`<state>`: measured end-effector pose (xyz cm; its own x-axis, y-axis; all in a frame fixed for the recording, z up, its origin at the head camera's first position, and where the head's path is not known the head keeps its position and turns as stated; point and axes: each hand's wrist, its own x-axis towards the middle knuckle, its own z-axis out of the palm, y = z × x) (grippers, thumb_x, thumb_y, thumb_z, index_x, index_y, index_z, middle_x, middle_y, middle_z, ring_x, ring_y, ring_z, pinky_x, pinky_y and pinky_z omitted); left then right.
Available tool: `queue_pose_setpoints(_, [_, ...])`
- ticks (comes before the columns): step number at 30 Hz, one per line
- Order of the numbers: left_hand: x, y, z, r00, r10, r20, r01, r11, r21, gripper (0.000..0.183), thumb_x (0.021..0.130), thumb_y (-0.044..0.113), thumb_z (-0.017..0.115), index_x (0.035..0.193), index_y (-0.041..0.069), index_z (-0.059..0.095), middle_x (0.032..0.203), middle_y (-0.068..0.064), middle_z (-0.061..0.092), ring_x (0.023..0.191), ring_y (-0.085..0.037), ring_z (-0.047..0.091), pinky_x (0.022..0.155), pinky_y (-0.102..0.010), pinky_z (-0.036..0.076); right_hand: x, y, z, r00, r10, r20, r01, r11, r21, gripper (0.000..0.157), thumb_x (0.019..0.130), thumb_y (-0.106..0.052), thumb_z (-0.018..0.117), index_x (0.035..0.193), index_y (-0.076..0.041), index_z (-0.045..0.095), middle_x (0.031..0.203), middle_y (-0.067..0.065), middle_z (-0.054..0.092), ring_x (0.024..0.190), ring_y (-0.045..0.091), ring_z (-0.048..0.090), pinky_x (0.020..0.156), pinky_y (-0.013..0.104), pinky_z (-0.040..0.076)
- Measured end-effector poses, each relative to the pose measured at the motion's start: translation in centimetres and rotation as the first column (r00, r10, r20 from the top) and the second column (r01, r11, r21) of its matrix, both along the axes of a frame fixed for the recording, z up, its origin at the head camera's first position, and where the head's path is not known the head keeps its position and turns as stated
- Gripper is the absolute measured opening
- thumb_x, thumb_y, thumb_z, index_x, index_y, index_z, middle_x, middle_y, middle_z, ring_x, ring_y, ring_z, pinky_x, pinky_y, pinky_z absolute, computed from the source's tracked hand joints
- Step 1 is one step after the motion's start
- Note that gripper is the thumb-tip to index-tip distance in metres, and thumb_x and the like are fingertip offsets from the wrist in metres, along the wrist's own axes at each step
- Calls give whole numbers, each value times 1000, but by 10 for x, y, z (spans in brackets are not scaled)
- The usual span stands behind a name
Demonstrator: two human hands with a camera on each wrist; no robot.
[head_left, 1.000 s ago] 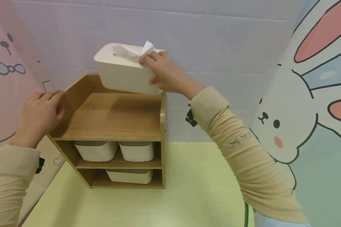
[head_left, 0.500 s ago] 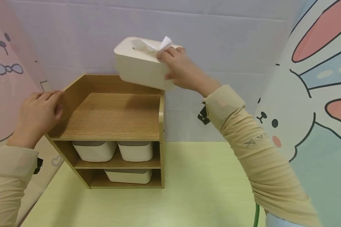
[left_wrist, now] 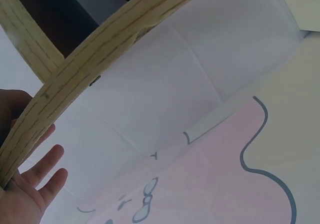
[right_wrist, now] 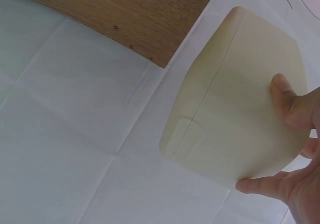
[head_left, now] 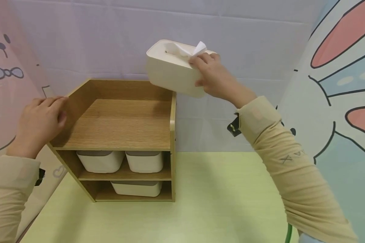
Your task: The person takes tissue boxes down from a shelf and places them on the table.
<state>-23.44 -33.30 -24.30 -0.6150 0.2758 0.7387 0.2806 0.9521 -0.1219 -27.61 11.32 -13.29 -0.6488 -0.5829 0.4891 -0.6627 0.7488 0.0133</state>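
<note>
A cream tissue box (head_left: 171, 72) with a white tissue (head_left: 182, 52) poking from its top slot is held in the air by my right hand (head_left: 217, 79). It hangs above and past the wooden shelf's right back corner, slightly tilted. In the right wrist view, the thumb and fingers (right_wrist: 265, 185) grip one end of the tissue box (right_wrist: 240, 103). At the left, my left hand (head_left: 38, 123) holds the upper edge of the side panel of the wooden shelf (head_left: 121, 125). The left wrist view has that panel (left_wrist: 75, 78) passing between parts of the hand (left_wrist: 25, 199).
White bins (head_left: 100, 162) sit in the shelf's middle level, and another white bin (head_left: 137, 189) lies on the bottom level. The shelf stands on a pale green table (head_left: 213, 195) against a whitish backdrop (head_left: 246, 44). Cartoon-printed panels (head_left: 349, 84) flank both sides.
My right hand has carried the tissue box rightward, from over the shelf's top to beyond its right side panel. My left hand stays on the left panel.
</note>
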Motion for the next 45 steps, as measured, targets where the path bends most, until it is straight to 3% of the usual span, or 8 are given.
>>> queue_pose_setpoints(12, [4, -2, 0, 999, 40, 21, -40, 999, 0, 37, 77, 4, 51, 113, -1, 55, 110, -25, 60, 98, -48, 48, 79, -60, 39, -4, 30, -14, 997, -4, -78, 1, 999, -36, 49, 76, 3, 64, 121, 5, 46, 120, 23, 49, 114, 36, 42, 106, 47, 22])
queue_pose_setpoints(23, [6, 0, 1, 998, 53, 26, -53, 999, 0, 36, 78, 4, 51, 113, -1, 55, 110, -25, 60, 99, -47, 48, 82, -58, 40, -1, 61, -32, 994, -52, -98, 48, 998, -46, 49, 74, 5, 64, 120, 6, 47, 117, 27, 50, 110, 40, 43, 103, 51, 23])
queue_pose_setpoints(29, [7, 1, 2, 997, 59, 47, -59, 998, 11, 36, 78, 4, 51, 114, 0, 55, 111, -24, 59, 100, -47, 47, 82, -59, 39, 1, 74, -50, 990, -59, -129, 55, 998, -32, 48, 73, 4, 66, 118, 7, 48, 114, 27, 52, 106, 40, 46, 101, 52, 26])
queue_pose_setpoints(39, [5, 0, -1, 999, 39, 12, -39, 999, 13, 35, 78, 5, 49, 112, 0, 56, 109, -24, 60, 98, -47, 48, 80, -59, 40, 5, 91, -88, 991, -67, -113, 63, 997, -37, 51, 70, 5, 68, 117, 8, 49, 114, 29, 52, 106, 41, 46, 99, 53, 28])
queue_pose_setpoints(45, [8, -1, 1, 999, 39, 35, -40, 999, 27, 35, 78, 4, 50, 113, 0, 55, 110, -25, 59, 99, -47, 47, 82, -59, 39, 9, 97, -111, 991, -65, -113, 59, 997, -53, 51, 69, 5, 69, 116, 8, 49, 111, 29, 53, 105, 41, 46, 98, 53, 28])
